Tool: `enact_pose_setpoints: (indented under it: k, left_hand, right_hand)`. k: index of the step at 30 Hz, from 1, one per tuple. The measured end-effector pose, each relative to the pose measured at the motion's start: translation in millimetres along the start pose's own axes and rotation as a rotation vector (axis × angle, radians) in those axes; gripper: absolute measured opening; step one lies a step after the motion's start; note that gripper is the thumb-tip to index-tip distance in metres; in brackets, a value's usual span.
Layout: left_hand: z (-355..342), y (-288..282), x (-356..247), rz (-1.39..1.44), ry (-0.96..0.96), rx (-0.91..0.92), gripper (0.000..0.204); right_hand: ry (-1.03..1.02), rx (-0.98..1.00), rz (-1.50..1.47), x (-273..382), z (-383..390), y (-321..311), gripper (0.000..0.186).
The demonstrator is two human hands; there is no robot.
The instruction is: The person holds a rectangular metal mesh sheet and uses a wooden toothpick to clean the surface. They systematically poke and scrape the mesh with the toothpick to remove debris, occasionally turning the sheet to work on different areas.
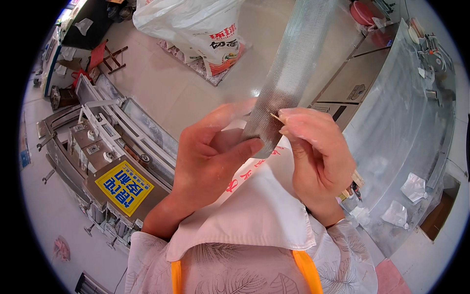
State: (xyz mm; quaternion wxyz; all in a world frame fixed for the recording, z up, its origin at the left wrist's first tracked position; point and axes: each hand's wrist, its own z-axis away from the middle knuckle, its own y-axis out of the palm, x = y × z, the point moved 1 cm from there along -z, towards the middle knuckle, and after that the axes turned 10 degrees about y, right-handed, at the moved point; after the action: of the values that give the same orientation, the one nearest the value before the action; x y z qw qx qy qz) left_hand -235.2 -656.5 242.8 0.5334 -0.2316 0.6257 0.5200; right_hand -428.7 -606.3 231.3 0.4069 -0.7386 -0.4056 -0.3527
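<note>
— Head view: what do the hands hold?
— Left hand [210, 157] grips a perforated metal strip [289, 73]; right hand [313, 152] pinches a thin stick [275, 116] against it
— Around?
— Steel counter [396, 127] right, machine [103, 152] left, white sack [196, 24] beyond

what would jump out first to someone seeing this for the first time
At centre, the left hand grips the lower end of a long perforated metal strip that rises to the top edge, while the right hand pinches a thin wooden pick against it. At lower left, a machine with a bright yellow label stands on the floor. A large white sack lies at upper centre.
</note>
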Motion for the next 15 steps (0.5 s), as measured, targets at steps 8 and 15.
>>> enact_pose_setpoints:
  k: [8,15]
  left_hand:
    - [-0.8,-0.1,-1.0,-0.009,-0.028,0.003,0.062]
    - [0.3,-1.5,1.0,-0.007,-0.012,0.001,0.061]
  right_hand:
    - [0.027,-0.044,0.007,1.1,-0.5,2.7,0.031]
    - [0.042,-0.057,-0.012,1.1,0.2,3.9,0.031]
